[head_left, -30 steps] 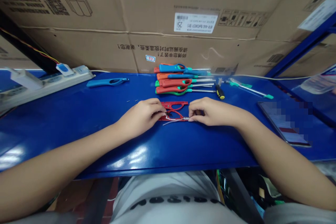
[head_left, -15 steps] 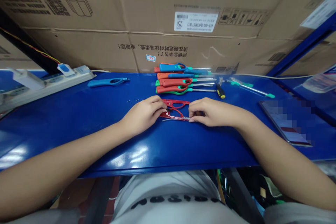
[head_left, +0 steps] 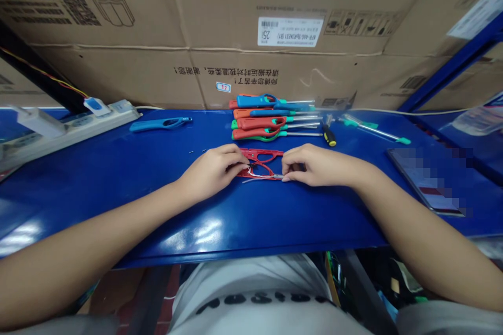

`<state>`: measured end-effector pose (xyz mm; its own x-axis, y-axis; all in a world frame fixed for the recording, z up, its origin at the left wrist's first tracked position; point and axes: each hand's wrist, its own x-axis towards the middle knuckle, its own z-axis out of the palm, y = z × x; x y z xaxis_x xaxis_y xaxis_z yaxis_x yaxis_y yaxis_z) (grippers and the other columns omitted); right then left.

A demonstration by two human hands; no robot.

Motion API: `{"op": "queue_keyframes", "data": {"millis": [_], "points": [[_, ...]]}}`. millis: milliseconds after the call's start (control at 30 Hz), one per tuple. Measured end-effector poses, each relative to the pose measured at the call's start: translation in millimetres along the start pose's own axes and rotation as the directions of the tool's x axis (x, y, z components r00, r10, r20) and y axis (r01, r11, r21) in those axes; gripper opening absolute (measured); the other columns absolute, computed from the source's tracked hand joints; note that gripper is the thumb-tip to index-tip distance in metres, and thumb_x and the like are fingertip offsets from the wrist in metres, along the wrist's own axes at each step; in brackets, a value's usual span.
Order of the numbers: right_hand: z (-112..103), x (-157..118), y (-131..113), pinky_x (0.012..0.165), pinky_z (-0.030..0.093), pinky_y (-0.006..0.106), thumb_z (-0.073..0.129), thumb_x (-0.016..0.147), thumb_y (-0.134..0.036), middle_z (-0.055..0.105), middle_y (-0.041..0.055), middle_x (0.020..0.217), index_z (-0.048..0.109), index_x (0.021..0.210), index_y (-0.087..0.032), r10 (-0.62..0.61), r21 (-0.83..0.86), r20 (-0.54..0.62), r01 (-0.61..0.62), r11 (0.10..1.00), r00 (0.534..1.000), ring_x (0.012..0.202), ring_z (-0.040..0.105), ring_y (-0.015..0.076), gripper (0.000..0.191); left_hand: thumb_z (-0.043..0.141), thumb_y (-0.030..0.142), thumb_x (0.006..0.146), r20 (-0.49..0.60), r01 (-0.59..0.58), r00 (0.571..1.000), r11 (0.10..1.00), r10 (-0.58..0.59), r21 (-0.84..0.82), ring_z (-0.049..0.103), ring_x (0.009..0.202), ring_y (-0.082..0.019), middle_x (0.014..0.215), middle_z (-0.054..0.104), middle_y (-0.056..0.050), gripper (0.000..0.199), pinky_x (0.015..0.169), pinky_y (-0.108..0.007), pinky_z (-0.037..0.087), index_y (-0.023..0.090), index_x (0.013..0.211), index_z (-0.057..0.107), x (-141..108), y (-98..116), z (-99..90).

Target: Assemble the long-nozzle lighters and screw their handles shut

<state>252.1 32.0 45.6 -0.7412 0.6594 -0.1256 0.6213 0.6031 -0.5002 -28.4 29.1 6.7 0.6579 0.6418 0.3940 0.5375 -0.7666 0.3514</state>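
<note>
Two red plastic halves of a stick lighter's casing lie one above the other on the blue table. The upper casing half shows its bare inside. The lower casing half has a thin white wire and a pale tube over it. My left hand is closed at its left end, fingertips pinched beside a small dark part; they hide most of what they grip. At the other end my right hand pinches a short grey metal piece, the lighter's nozzle end.
Assembled stick lighters are stacked behind my hands, near a yellow-black screwdriver. A blue casing piece and a power strip lie left. Right are a metal rod with green ends and a phone. Cardboard boxes stand behind.
The view has shifted very slightly. Both hands stay at the same ends of the red casing half, with only tiny finger movement.
</note>
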Motion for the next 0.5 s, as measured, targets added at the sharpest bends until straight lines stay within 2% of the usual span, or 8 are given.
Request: {"op": "queue_keyframes", "data": {"millis": [233, 500], "points": [[0.0, -0.2, 2.0, 0.067, 0.045, 0.028, 0.067, 0.091, -0.024, 0.070, 0.0048, 0.088, 0.073, 0.088, -0.018, 0.007, 0.010, -0.001, -0.007, 1.000, 1.000, 0.076, 0.061, 0.0165, 0.009, 0.055, 0.019, 0.100, 0.010, -0.010, 1.000, 1.000, 0.010, -0.016, 0.069, 0.092, -0.019, 0.100, 0.071, -0.007, 0.019, 0.082, -0.031, 0.056, 0.017, 0.102, 0.074, -1.3, 0.4, 0.7], [-0.8, -0.6, 2.0, 0.068, 0.044, 0.028, 0.065, 0.092, -0.024, 0.071, 0.0052, 0.088, 0.073, 0.089, -0.018, 0.011, -0.013, 0.002, -0.011, 1.000, 1.000, 0.077, 0.061, 0.0171, 0.010, 0.055, 0.020, 0.100, 0.035, -0.005, 0.999, 0.997, 0.003, 0.082, 0.069, 0.091, -0.020, 0.101, 0.072, -0.007, 0.021, 0.079, -0.031, 0.056, 0.018, 0.103, 0.076, -2.9, 3.2, 1.8]]}}
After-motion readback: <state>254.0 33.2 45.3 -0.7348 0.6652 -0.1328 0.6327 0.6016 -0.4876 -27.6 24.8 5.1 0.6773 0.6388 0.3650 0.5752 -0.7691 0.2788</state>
